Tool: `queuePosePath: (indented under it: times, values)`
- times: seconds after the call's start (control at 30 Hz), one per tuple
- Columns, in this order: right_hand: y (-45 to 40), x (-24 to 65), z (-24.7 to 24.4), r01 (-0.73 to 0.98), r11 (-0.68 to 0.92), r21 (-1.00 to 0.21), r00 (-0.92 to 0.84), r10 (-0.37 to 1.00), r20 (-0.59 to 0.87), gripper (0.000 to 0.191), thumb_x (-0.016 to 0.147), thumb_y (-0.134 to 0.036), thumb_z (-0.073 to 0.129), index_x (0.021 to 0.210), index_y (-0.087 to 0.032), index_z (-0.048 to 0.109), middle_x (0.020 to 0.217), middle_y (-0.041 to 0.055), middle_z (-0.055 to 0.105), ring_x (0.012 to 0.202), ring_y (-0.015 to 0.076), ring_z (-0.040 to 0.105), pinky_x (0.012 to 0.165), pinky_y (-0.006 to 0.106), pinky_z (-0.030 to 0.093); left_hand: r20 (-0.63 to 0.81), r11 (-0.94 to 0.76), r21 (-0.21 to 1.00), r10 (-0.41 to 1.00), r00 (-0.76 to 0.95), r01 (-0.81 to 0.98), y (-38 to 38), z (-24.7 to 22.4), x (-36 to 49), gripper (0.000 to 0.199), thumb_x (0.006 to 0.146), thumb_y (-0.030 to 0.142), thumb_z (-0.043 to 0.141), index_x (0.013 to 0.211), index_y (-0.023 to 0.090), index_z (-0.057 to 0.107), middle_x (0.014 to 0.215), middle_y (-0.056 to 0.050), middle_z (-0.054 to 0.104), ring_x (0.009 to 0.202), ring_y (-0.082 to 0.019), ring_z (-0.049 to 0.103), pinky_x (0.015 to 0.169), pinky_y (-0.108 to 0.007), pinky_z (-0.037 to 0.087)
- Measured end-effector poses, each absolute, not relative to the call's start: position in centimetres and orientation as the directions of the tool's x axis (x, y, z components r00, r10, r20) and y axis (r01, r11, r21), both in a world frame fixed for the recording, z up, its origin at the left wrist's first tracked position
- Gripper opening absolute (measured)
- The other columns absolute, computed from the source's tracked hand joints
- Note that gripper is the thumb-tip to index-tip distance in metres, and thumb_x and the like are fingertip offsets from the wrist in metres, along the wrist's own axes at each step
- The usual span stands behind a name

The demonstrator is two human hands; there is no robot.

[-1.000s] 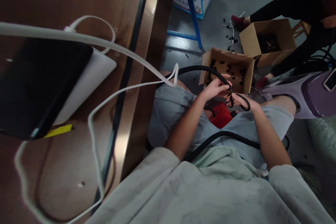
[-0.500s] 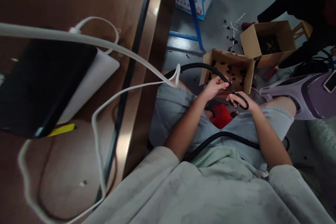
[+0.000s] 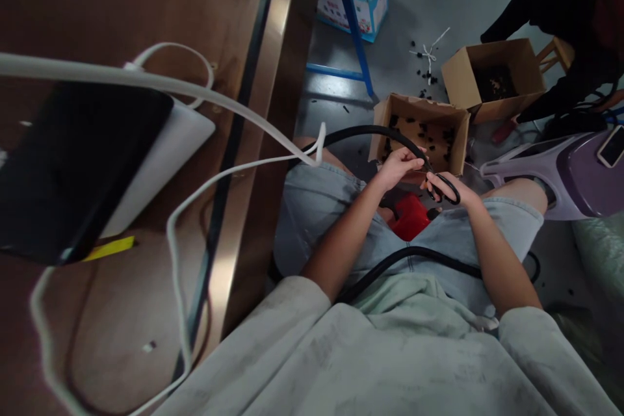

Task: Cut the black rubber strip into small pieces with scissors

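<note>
A thick black tube arches from beside my left thigh over to my hands, and a stretch of it also lies across my lap. My left hand grips the tube near its end. Black-handled scissors are in my right hand, with fingers in the handle loops. The scissor blades meet the tube close to my left fingertips; whether they are open or closed is too small to tell. Just beyond my hands, an open cardboard box holds several small black pieces.
At left, a brown table carries a black device and white cables. A second cardboard box stands near a seated person. A purple stool with a phone is at right; a red object lies between my legs.
The view has shifted slightly, so the table and boxes sit a little differently in it. My right hand and the scissors have moved slightly closer to my left hand.
</note>
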State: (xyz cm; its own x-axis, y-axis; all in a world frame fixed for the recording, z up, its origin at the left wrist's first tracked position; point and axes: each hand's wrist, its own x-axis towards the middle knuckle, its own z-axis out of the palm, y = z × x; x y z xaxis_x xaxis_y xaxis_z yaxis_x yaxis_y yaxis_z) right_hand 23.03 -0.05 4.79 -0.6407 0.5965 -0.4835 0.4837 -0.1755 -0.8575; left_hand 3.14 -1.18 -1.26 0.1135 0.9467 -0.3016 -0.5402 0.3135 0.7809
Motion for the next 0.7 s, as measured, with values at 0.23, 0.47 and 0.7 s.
queuePosePath:
  times: [0.23,0.47,0.7]
  values:
    - [-0.1,23.7,4.3,0.549,-0.120,-0.827,-0.644,0.569,-0.511,0.069,0.092,-0.085,0.043,0.092,-0.019,0.065,0.063,0.0007,0.060,0.055,0.0159,0.056,0.052,0.026,0.043,-0.357,0.407,0.743,0.913,0.200,-0.531,-1.5,-1.4,3.2,0.051,0.057,0.031,0.100,0.100,0.016,0.077,0.098,-0.007,0.078,0.087,-0.017,0.072,0.085,-0.031,0.055]
    - [0.6,23.8,4.0,0.592,-0.102,-0.799,-0.599,0.608,-0.521,0.063,0.086,-0.079,0.058,0.079,-0.017,0.063,0.052,-0.0028,0.052,0.047,0.0121,0.048,0.048,0.024,0.034,-0.360,0.391,0.736,0.917,0.169,-0.552,-1.3,-2.1,3.0,0.053,0.059,0.038,0.100,0.099,0.015,0.077,0.097,-0.006,0.078,0.087,-0.014,0.071,0.087,-0.029,0.054]
    - [0.9,23.4,3.6,0.596,-0.096,-0.797,-0.575,0.642,-0.507,0.064,0.084,-0.079,0.061,0.073,-0.016,0.063,0.050,-0.0021,0.052,0.046,0.0116,0.047,0.048,0.024,0.033,-0.330,0.337,0.723,0.935,0.126,-0.603,-1.2,-2.5,3.1,0.052,0.063,0.039,0.098,0.104,0.018,0.076,0.097,-0.003,0.076,0.090,-0.013,0.070,0.089,-0.028,0.052]
